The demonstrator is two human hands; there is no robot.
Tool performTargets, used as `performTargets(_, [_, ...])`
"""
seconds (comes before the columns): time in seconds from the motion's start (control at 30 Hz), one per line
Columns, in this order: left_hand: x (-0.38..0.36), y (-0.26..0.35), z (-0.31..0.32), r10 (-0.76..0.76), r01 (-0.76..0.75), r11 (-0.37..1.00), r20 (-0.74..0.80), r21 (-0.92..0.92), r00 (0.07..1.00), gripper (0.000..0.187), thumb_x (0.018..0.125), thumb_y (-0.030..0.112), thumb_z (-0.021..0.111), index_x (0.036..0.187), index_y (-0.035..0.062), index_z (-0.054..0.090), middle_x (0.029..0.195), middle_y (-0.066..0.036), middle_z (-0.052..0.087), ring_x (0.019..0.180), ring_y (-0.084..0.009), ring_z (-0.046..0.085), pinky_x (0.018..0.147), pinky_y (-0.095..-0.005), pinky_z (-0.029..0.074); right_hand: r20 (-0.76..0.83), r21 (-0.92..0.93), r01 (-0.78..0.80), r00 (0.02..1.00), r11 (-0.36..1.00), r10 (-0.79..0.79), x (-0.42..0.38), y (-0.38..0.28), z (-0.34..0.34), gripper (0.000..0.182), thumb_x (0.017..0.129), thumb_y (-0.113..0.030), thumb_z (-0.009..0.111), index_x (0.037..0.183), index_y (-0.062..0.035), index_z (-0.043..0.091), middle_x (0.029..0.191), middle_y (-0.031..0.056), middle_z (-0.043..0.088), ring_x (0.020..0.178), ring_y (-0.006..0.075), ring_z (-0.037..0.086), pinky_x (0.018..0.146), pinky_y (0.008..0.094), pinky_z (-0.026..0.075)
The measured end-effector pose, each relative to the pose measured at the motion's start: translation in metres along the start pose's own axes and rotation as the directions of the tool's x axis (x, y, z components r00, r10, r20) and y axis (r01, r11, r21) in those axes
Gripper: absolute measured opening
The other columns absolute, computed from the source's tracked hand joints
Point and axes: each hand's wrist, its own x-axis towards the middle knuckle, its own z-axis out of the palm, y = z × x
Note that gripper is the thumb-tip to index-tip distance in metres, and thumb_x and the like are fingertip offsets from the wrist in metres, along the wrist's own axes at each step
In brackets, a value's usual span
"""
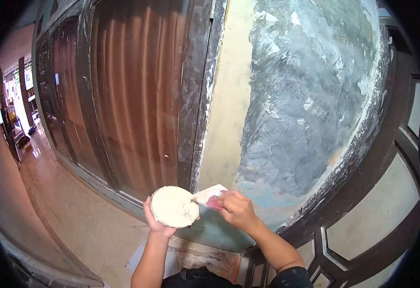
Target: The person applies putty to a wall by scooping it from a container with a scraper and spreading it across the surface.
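Note:
My left hand holds up a round tub of cream-coloured putty, its fingers wrapped around the side and underneath. In my right hand is a putty knife with a reddish grip and a pale, putty-smeared blade. The blade's tip is at the tub's right rim, beside a scooped, rough patch of the putty. Behind both hands rises a wall with patchy grey and white coating, and a smooth cream strip runs down its left side.
Left of the strip stands a dark window frame with brown curtains behind glass. A dark panelled door is at the right. Tiled floor stretches left toward a bright doorway. A white sheet lies below my hands.

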Motion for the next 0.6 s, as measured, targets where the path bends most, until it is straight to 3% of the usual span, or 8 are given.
performTargets(0.13, [-0.001, 0.002, -0.031, -0.006, 0.004, 0.999, -0.050, -0.037, 0.999, 0.082, 0.093, 0.075, 0.043, 0.150, 0.0166, 0.054, 0.153, -0.019, 0.054, 0.133, -0.0528, 0.055, 0.095, -0.0899, 0.039, -0.120, -0.052, -0.157, 0.981, 0.986, 0.150, -0.012, 0.036, 0.007, 0.013, 0.079, 0.000, 0.074, 0.090, -0.0080, 0.074, 0.095, 0.0067, 0.076, 0.089, 0.0278, 0.072, 0.078, 0.0384, 0.059])
performTargets(0.2, [-0.007, 0.006, -0.039, 0.012, -0.014, 1.000, -0.058, -0.027, 0.998, 0.082, 0.093, 0.075, 0.043, 0.150, 0.0170, 0.054, 0.153, -0.018, 0.054, 0.132, -0.0528, 0.055, 0.095, -0.0903, 0.038, -0.212, -0.035, -0.392, 0.902, 0.919, 0.377, -0.036, 0.066, 0.026, 0.010, 0.084, -0.002, 0.075, 0.091, -0.0085, 0.074, 0.094, 0.0084, 0.075, 0.088, 0.0290, 0.071, 0.078, 0.0382, 0.058])
performTargets(0.27, [-0.010, 0.011, -0.052, 0.041, -0.049, 0.997, -0.135, -0.054, 0.990, 0.080, 0.094, 0.074, 0.043, 0.149, 0.0167, 0.054, 0.152, -0.018, 0.054, 0.131, -0.0526, 0.056, 0.094, -0.0897, 0.040, -0.203, -0.042, -0.453, 0.876, 0.890, 0.437, -0.059, 0.082, 0.042, 0.011, 0.087, -0.009, 0.081, 0.089, -0.0044, 0.071, 0.085, 0.0115, 0.072, 0.083, 0.0319, 0.070, 0.074, 0.0410, 0.055])
performTargets(0.33, [-0.013, 0.014, -0.071, 0.058, -0.076, 0.992, -0.169, -0.104, 0.984, 0.080, 0.094, 0.074, 0.043, 0.149, 0.0169, 0.055, 0.152, -0.018, 0.054, 0.131, -0.0526, 0.056, 0.094, -0.0896, 0.040, -0.089, -0.090, -0.645, 0.764, 0.759, 0.639, -0.099, 0.107, 0.071, 0.015, 0.090, -0.017, 0.080, 0.088, -0.0057, 0.070, 0.084, 0.0138, 0.071, 0.082, 0.0359, 0.069, 0.072, 0.0461, 0.054])
performTargets(0.37, [-0.013, 0.015, -0.075, 0.064, -0.094, 0.984, -0.192, -0.152, 0.979, 0.079, 0.094, 0.073, 0.043, 0.149, 0.0170, 0.055, 0.152, -0.018, 0.054, 0.131, -0.0525, 0.056, 0.094, -0.0895, 0.040, -0.085, -0.089, -0.644, 0.765, 0.760, 0.638, -0.116, 0.115, 0.085, 0.015, 0.090, -0.017, 0.080, 0.088, -0.0057, 0.070, 0.084, 0.0138, 0.071, 0.082, 0.0359, 0.069, 0.072, 0.0461, 0.054])
performTargets(0.4, [-0.019, 0.017, -0.062, 0.094, -0.095, 0.995, -0.118, -0.005, 0.989, 0.080, 0.094, 0.073, 0.044, 0.149, 0.0168, 0.055, 0.153, -0.018, 0.054, 0.132, -0.0527, 0.055, 0.095, -0.0899, 0.039, -0.037, -0.154, -0.665, 0.743, 0.731, 0.668, -0.132, 0.123, 0.098, 0.017, 0.091, -0.020, 0.079, 0.087, -0.0063, 0.068, 0.084, 0.0146, 0.071, 0.081, 0.0378, 0.069, 0.071, 0.0484, 0.053])
performTargets(0.43, [-0.021, 0.019, -0.065, 0.077, -0.082, 0.996, -0.123, -0.032, 0.989, 0.080, 0.094, 0.073, 0.044, 0.149, 0.0166, 0.055, 0.153, -0.018, 0.054, 0.133, -0.0526, 0.054, 0.094, -0.0901, 0.039, 0.006, -0.219, -0.680, 0.716, 0.699, 0.698, -0.138, 0.128, 0.105, 0.020, 0.092, -0.023, 0.078, 0.086, -0.0069, 0.067, 0.085, 0.0154, 0.070, 0.080, 0.0397, 0.068, 0.070, 0.0507, 0.053])
performTargets(0.6, [-0.027, 0.025, -0.062, 0.085, -0.093, 0.994, -0.128, -0.052, 0.988, 0.080, 0.095, 0.073, 0.043, 0.150, 0.0160, 0.054, 0.153, -0.018, 0.053, 0.134, -0.0523, 0.053, 0.092, -0.0904, 0.040, -0.068, -0.254, -0.704, 0.697, 0.663, 0.714, -0.135, 0.142, 0.122, 0.023, 0.092, -0.026, 0.076, 0.086, -0.0080, 0.064, 0.085, 0.0153, 0.070, 0.083, 0.0409, 0.067, 0.069, 0.0533, 0.051])
